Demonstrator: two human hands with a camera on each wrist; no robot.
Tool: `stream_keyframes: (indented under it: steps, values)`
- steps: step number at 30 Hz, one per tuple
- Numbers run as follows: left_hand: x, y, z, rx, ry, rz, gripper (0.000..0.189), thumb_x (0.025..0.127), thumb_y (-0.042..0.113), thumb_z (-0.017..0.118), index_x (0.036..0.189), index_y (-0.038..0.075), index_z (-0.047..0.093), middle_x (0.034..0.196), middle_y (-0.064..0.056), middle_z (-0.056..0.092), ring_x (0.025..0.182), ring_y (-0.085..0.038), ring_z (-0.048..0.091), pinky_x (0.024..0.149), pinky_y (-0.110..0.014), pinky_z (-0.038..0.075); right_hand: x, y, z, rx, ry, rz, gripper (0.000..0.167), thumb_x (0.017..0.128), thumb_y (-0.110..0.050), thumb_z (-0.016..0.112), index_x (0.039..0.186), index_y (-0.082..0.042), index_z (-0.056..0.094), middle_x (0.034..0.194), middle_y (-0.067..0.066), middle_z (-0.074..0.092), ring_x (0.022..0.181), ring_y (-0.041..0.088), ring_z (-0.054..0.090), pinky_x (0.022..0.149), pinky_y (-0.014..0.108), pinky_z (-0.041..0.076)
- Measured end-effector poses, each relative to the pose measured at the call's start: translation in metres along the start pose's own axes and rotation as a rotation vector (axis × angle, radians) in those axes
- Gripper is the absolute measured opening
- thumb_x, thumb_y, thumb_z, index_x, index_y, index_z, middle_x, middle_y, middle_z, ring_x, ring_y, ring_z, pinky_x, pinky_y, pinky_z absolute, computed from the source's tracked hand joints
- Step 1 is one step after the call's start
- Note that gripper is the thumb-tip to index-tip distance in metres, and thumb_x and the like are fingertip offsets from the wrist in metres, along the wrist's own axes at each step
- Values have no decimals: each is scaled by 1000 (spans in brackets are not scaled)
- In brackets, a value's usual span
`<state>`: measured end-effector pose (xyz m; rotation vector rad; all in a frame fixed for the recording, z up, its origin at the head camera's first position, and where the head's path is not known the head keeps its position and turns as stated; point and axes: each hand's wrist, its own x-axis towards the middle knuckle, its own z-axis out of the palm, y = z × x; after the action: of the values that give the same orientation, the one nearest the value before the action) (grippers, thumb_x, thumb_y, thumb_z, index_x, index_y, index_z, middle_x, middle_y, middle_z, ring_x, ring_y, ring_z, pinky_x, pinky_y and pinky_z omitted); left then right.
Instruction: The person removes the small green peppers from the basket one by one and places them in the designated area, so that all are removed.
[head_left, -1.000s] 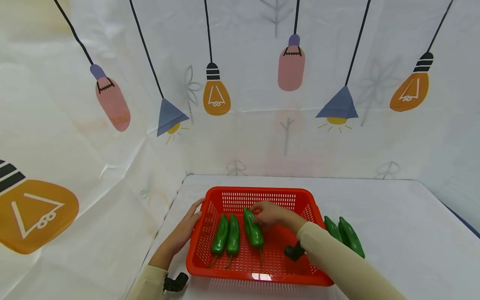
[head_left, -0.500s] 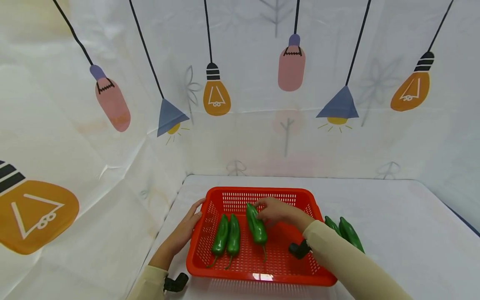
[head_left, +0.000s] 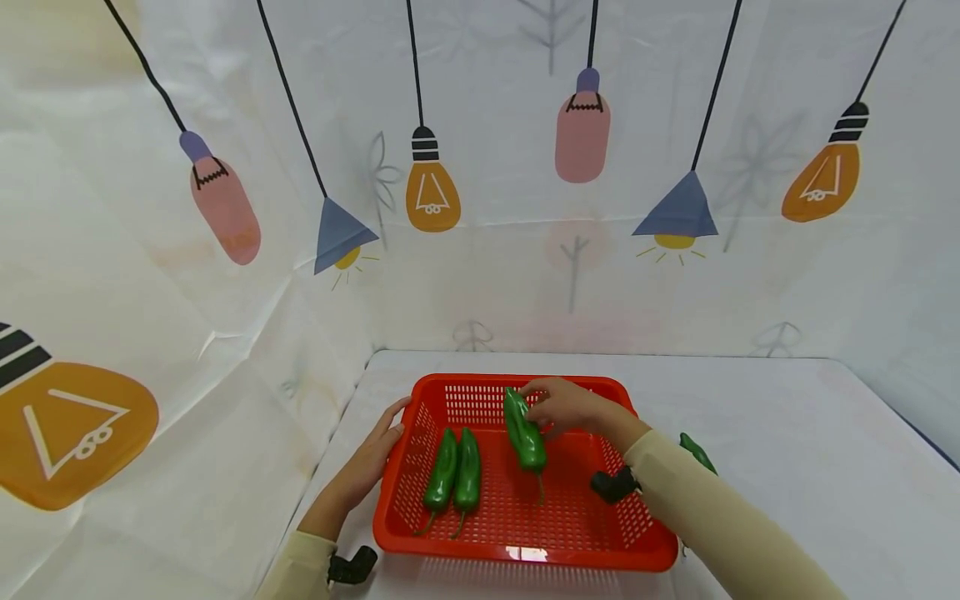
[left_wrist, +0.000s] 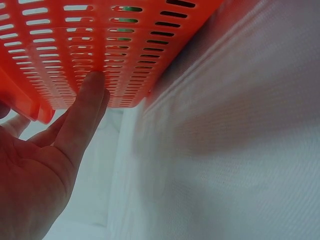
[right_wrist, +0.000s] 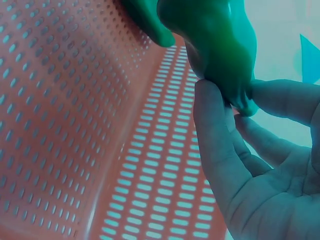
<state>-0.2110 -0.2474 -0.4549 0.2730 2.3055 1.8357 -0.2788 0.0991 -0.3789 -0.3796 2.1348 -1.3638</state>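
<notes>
A long green chili pepper (head_left: 522, 432) is pinched near its tip between the thumb and fingers of my right hand (head_left: 573, 406). It hangs over the right half of the red plastic basket (head_left: 525, 552), stem toward me. In the right wrist view, the fingertips press into the narrow end of the pepper (right_wrist: 220, 47). My left hand (head_left: 367, 462) touches the basket's left side. In the left wrist view its fingers lie extended against the slotted outer wall (left_wrist: 125, 65). Two green peppers (head_left: 441, 471) lie side by side in the basket's left half.
Another green pepper (head_left: 697, 452) lies on the white table (head_left: 795, 433) right of the basket, partly hidden by my right sleeve (head_left: 712, 508). White sheeting (head_left: 480, 283) with printed lamps rises behind and to the left.
My right hand has moved up and to the right in the head view, carrying the pepper with it. The right sleeve now covers more of the peppers on the table. My left hand stays put.
</notes>
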Motion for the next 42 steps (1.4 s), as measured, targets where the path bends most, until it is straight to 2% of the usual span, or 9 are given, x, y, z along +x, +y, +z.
stream_keyframes:
  steps: [8,16,34,42]
  values:
    - [-1,1,0,5,16,2,48,113,31,31,160,26,24,153,-16,40,122,-30,54,97,-38,48,-10,1,-7,8,9,-11,46,96,-5,63,140,5,52,114,17,65,93,27,69,82,52,56]
    - [-1,1,0,2,19,-3,48,113,30,31,160,27,23,153,-16,41,120,-30,56,95,-38,49,-16,4,-15,27,12,-40,41,97,-6,62,137,3,56,108,16,66,91,26,70,76,44,59]
    - [0,0,-1,-8,1,-5,48,113,31,30,160,26,22,151,-19,41,117,-30,57,92,-37,51,-37,15,-37,-4,23,-88,48,99,-10,60,142,7,49,117,19,64,94,27,69,78,45,59]
    - [0,0,0,-6,12,-2,49,112,31,31,160,25,23,152,-18,41,115,-29,57,93,-36,51,-52,15,-54,-32,58,-82,52,100,-11,60,146,7,44,122,22,60,98,29,68,83,51,57]
